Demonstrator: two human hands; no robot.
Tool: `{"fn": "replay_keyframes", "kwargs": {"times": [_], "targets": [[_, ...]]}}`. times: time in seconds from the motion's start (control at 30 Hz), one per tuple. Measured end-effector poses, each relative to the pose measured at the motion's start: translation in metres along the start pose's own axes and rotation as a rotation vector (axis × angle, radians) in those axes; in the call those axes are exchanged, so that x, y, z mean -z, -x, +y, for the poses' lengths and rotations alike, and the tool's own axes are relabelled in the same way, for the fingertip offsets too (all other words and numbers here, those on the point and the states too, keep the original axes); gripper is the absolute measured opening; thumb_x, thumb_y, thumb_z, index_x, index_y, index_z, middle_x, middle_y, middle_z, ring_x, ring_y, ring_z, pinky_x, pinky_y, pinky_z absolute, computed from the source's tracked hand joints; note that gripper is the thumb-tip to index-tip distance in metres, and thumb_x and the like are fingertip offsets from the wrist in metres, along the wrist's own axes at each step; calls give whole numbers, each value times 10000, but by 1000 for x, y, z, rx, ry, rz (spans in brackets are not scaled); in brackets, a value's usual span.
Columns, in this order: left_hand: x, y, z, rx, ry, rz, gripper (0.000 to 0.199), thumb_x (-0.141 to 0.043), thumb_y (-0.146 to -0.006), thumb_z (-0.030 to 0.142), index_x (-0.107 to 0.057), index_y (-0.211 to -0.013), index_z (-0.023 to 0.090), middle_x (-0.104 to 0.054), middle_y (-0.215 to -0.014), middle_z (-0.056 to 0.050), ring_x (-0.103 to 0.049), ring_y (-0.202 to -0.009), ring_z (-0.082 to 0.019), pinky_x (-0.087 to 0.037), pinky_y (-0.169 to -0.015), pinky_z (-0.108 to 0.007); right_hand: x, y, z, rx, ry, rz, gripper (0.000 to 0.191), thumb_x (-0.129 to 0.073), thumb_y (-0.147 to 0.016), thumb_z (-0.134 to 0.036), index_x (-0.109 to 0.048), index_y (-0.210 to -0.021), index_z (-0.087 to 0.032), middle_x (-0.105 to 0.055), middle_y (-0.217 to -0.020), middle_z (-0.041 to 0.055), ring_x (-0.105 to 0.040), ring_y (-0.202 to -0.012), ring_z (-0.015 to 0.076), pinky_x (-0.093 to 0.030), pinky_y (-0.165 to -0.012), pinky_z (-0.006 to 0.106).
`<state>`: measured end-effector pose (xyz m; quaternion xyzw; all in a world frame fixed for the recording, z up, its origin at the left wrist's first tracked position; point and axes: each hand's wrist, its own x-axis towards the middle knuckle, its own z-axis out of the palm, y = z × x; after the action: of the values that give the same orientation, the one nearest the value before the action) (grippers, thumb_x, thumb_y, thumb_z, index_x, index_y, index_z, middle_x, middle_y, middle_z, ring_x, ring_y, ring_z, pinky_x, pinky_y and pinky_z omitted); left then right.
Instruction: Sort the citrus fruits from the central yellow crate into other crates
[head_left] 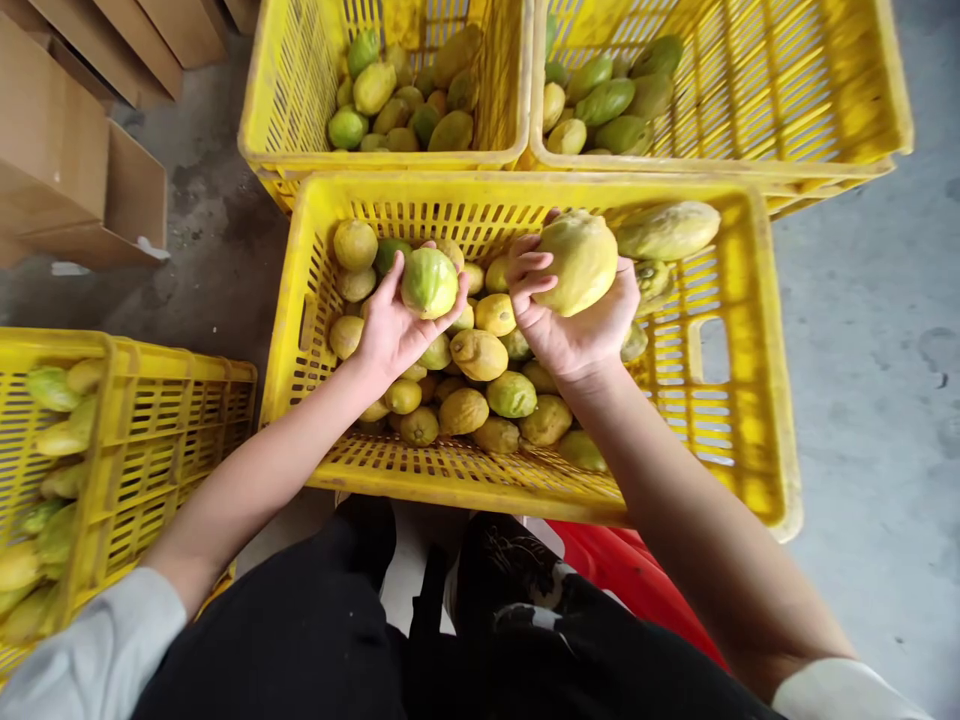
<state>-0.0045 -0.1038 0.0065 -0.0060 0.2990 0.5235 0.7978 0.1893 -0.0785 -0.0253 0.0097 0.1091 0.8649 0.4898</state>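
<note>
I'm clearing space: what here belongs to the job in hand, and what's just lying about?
In the job:
greenish fruit in left hand
larger yellow fruit in right hand
piled fruit in crate beneath

Apparently lying about:
cardboard boxes
white scrap

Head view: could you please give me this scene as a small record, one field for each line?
Left hand: holds green fruit
Right hand: holds yellow fruit, which looks bigger
Near crate: yellow, under both hands, partly filled with fruit
Far crates: two, side by side, both with fruit
Side crate: at left, with fruit
Boxes: cardboard, upper left
</note>
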Motion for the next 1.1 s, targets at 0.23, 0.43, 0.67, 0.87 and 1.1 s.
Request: {"fn": "replay_keyframes", "kwargs": {"times": [0.23, 0.43, 0.67, 0.87, 1.1], "targets": [[2, -3, 4, 78, 19, 31, 374, -441, -1064, 534, -730, -1105, 300, -714, -875, -49, -674, -987, -188, -512, -606, -206, 5, 0, -6, -179, -622, 104, 388, -731, -724, -306, -691, -1110, -313, -661, -993, 12, -609, -818, 162, -534, -612, 217], [2, -3, 2, 68, 27, 47, 399, -403, -1065, 454, -690, -1186, 206, -717, -972, -92, -681, -1016, -204, -503, -583, -184, -22, 3, 26, 241, 303, 130, 272, -683, -838, -335, -629, -1105, -328, -719, -1000, 23, -692, -997, 256, -647, -703, 379], [0, 0, 1, 28, 6, 5, 414, -333, -1090, 419, -631, -1233, 170, -719, -1082, -88, -708, -1047, -177, -612, -754, -222, -27, 1, 34, 285, 454, 358, 196, -647, -900, -450, -583, -971, -278, -679, -856, -28, -668, -796, 133, -617, -686, 224], [-1, 0, 4, 76, 32, -23, 435, -387, -1083, 525, -664, -1224, 221, -734, -1015, -76, -677, -946, -150, -594, -688, -163, -16, 1, 25, 284, 533, 403, 236, -560, -881, -493, -608, -956, -275, -707, -840, -11, -691, -801, 158, -624, -736, 281], [-3, 2, 3, 67, -67, 19, 436, -386, -1074, 516, -695, -1179, 226, -714, -1142, -71, -720, -1081, -192, -572, -634, -150, -13, 0, 28, 297, 703, 310, 297, -652, -792, -475, -593, -1008, -280, -733, -1012, 44, -692, -1150, 302, -651, -869, 507]]}}
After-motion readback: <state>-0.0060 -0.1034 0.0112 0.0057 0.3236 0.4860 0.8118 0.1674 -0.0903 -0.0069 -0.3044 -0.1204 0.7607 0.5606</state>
